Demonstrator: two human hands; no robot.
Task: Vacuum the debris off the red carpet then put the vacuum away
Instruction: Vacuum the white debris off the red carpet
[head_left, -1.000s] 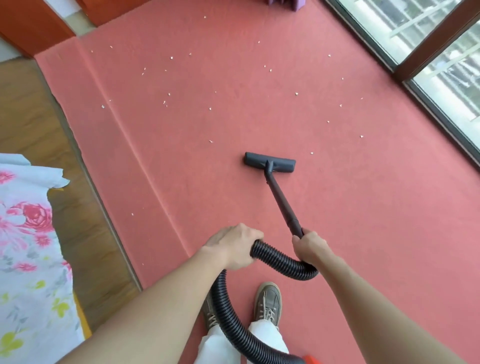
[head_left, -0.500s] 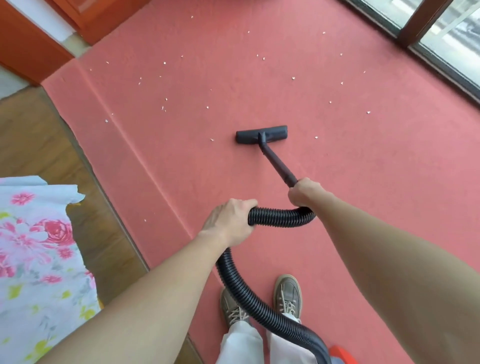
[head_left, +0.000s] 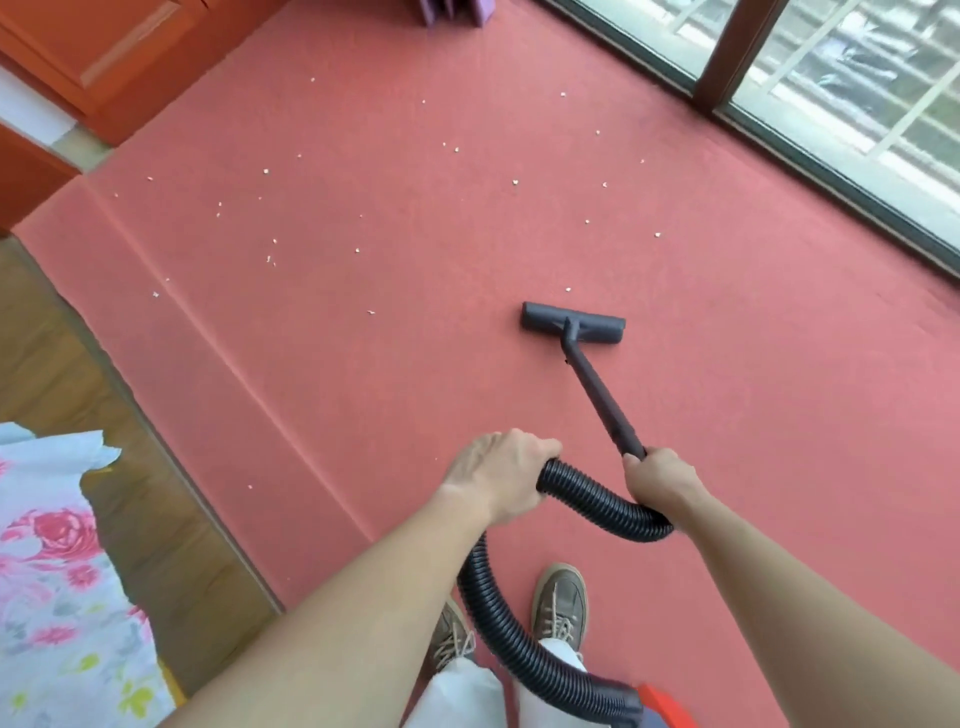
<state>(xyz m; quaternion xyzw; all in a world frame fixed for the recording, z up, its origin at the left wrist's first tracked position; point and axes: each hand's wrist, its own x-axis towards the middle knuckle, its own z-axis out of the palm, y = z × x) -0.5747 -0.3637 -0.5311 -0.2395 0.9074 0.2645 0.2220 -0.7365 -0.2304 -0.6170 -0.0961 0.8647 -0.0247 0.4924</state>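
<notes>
Head view: my right hand (head_left: 655, 475) has a closed grip on the wand (head_left: 602, 400) and my left hand (head_left: 501, 475) is clamped on the hose (head_left: 597, 501). The nozzle (head_left: 573, 330) sits flat on the red carpet (head_left: 415, 364); I should push it slowly, in overlapping strokes, toward the crumbs (head_left: 358, 250) ahead and left.

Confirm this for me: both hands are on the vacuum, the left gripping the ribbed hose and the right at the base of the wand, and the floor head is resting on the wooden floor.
One detail is off. The floor head rests on the red carpet, not the wooden floor, as the head view shows. The rest holds: the left hand grips the ribbed hose and the right hand holds the wand base.
</notes>
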